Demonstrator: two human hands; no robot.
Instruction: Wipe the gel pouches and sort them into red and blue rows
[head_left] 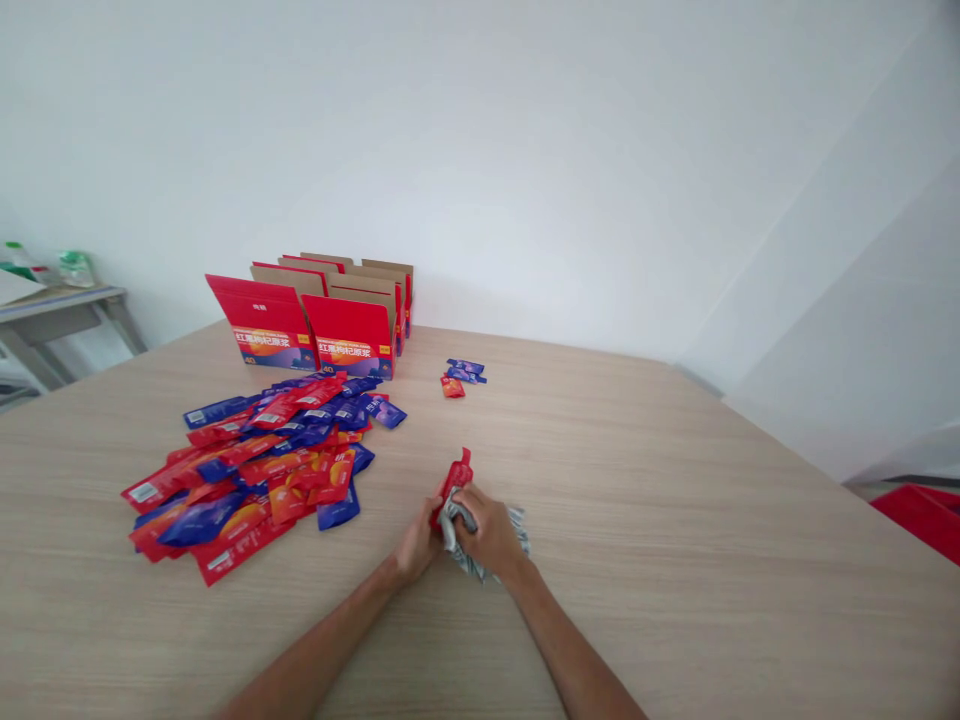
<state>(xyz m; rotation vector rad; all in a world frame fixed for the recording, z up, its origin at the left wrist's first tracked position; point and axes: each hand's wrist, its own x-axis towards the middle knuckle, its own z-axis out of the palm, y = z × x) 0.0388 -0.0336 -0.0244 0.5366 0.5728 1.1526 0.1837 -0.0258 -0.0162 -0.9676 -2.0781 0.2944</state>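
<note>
My left hand (pixel 417 540) is closed on a red pouch (pixel 456 474), whose narrow top end points away from me. Bunched in my right hand (pixel 489 532) is a grey-and-white striped cloth (pixel 469 558), pressed against the pouch; its loose end hangs to the right and below. To the left lies a heap of red and blue pouches (pixel 262 465), overlapping one another. A few small blue pouches (pixel 466 371) and a small red-orange one (pixel 452 386) lie apart, beyond my hands.
Red printed cartons (pixel 349 335) with raised flaps stand in rows at the back left of the wooden table (pixel 675 560), near a white wall. A side table (pixel 60 305) with bottles is at far left. Something red (pixel 919 520) sits at the right edge.
</note>
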